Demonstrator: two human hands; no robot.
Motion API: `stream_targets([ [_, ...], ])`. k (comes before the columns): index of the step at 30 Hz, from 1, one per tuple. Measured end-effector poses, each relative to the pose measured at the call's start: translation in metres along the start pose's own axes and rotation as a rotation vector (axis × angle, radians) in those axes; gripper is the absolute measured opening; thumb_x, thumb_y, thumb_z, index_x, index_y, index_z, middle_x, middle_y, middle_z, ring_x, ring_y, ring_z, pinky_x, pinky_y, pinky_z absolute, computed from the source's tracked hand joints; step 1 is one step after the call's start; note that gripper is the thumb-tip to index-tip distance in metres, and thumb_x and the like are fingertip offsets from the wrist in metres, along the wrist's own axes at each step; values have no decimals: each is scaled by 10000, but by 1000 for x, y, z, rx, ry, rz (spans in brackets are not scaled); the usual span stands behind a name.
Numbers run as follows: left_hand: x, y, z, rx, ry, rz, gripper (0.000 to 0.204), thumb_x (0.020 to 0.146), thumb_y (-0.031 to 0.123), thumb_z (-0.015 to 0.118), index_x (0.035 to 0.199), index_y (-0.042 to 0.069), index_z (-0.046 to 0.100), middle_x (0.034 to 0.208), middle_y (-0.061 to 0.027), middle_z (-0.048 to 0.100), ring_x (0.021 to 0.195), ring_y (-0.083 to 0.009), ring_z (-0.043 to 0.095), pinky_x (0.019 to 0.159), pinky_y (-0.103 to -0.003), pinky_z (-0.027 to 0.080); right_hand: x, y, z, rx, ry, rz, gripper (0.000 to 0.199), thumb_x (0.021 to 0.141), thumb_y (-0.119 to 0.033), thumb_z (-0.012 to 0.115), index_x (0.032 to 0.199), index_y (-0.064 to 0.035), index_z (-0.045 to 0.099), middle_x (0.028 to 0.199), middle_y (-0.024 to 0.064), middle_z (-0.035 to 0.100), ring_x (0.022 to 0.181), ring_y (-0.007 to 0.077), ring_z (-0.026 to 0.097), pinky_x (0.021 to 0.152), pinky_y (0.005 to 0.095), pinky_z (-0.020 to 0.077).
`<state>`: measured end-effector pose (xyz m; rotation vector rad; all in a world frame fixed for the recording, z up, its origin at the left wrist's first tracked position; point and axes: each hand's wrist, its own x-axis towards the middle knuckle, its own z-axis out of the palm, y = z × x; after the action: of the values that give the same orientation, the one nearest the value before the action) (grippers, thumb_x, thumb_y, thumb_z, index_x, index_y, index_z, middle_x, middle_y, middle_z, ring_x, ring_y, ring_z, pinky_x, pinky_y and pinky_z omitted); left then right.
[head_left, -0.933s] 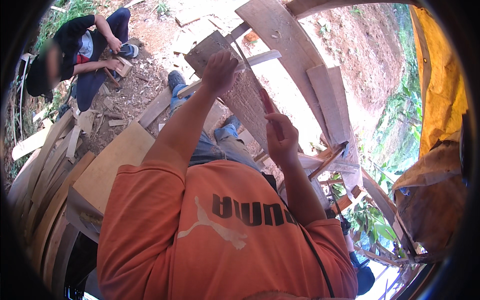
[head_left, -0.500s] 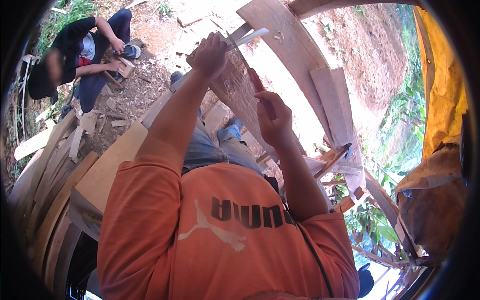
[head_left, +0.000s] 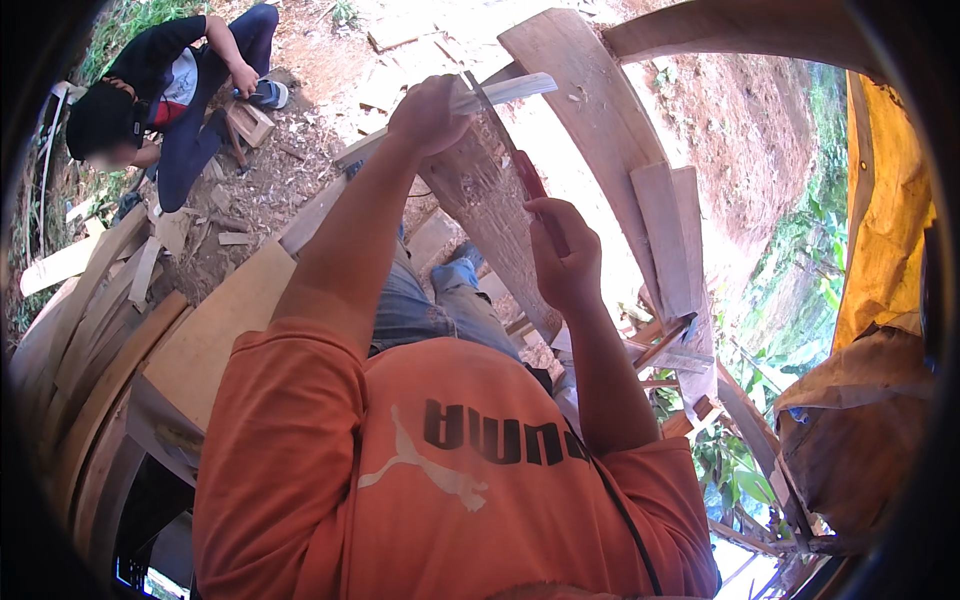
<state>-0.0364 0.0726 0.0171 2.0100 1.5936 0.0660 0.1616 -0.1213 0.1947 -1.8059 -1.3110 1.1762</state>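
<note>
The left hand (head_left: 429,117), right hand (head_left: 568,256) and pale strip (head_left: 522,88) have shifted outward from the shirt (head_left: 290,450). The left grips the strip over a plank (head_left: 478,198); the right grasps a red-handled tool (head_left: 529,178), blade (head_left: 488,107) still crossing the strip, contact hard to judge.

The left hand (head_left: 430,115) covers part of the strip (head_left: 525,88) and the upper end of the board (head_left: 480,190); how its fingers close beneath the strip cannot be determined. The right hand (head_left: 566,255) conceals part of the handle (head_left: 529,178). The edge of the blade (head_left: 490,110) is too fine to resolve. The co-worker (head_left: 180,80) has a blurred face. The right rim crops the tarp (head_left: 888,220); the lower edge crops the shirt (head_left: 470,540).
</note>
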Motion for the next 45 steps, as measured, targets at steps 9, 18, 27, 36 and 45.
stream_targets([
  [9, -10, 7, 2, 81, 39, -63, 974, 967, 695, 683, 1646, 23, 491, 1326, -279, 731, 1290, -427, 702, 1127, -552, 525, -14, 34, -1, 2, -9, -8, 226, 1045, -46, 641, 1244, -89, 739, 809, 22, 655, 686, 85, 584, 649, 300, 459],
  [18, 1, -29, 42, -70, 200, -237, 635, 1056, 526, 556, 1436, 41, 711, 1304, -225, 777, 1271, -403, 712, 1145, -537, 499, -7, 34, -5, 6, -26, -50, 219, 1053, 26, 631, 1236, -39, 732, 755, -82, 544, 655, -2, 437, 581, 230, 324],
  [27, -3, 0, 11, -125, 124, -383, 590, 1047, 537, 562, 1391, 91, 739, 1307, -185, 781, 1272, -377, 718, 1142, -510, 509, -6, 32, -21, -74, -91, 41, 223, 1040, -22, 637, 1219, -79, 757, 755, 29, 655, 660, 102, 586, 633, 309, 466],
  [36, 3, -12, 34, -81, 153, -294, 542, 1055, 545, 555, 1259, 80, 746, 1212, -184, 767, 1207, -373, 726, 1100, -527, 526, 8, 35, -15, -73, -56, -116, 207, 1028, 30, 627, 1179, -45, 748, 784, -20, 629, 659, 47, 519, 612, 264, 399],
  [45, -2, -4, 18, -90, 98, -330, 762, 861, 718, 784, 1310, 107, 703, 1270, -145, 753, 1227, -339, 719, 1087, -506, 538, 27, 20, -38, -28, -36, 17, 235, 1010, -36, 647, 1188, -89, 790, 787, 50, 716, 633, 110, 601, 628, 319, 500],
])
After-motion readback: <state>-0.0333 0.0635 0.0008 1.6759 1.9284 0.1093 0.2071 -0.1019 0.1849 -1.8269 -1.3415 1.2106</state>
